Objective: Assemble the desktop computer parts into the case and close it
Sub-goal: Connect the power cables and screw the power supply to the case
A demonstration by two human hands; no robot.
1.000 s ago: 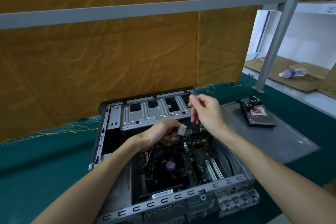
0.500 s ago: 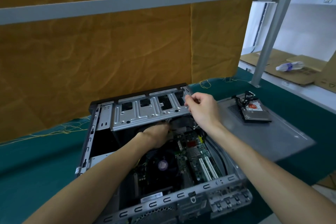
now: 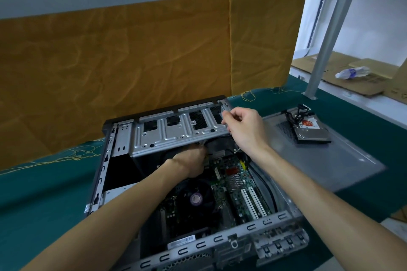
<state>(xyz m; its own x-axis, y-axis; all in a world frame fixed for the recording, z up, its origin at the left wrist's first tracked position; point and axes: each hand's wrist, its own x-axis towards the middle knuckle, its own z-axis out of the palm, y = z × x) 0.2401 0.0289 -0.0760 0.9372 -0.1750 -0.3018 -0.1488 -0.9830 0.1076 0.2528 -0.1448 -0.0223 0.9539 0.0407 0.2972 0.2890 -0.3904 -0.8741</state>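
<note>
My right hand (image 3: 244,130) pinches the drive cage's (image 3: 176,130) far corner with curled fingers; my left hand (image 3: 190,160) reaches under it inside the case (image 3: 99,174), its fingers hidden.

The bench (image 3: 44,193) has a dark green cloth. The curtain (image 3: 132,61) behind it is yellow-brown. The drive cage (image 3: 176,132) by the right hand (image 3: 244,130) is shiny silver. The fan (image 3: 196,199) below the left hand (image 3: 189,160) is black with a purple middle. The hard drive (image 3: 311,131) has a red sticker.

Bare forearms, left hand (image 3: 190,161) & right hand (image 3: 244,126), no sleeves.
</note>
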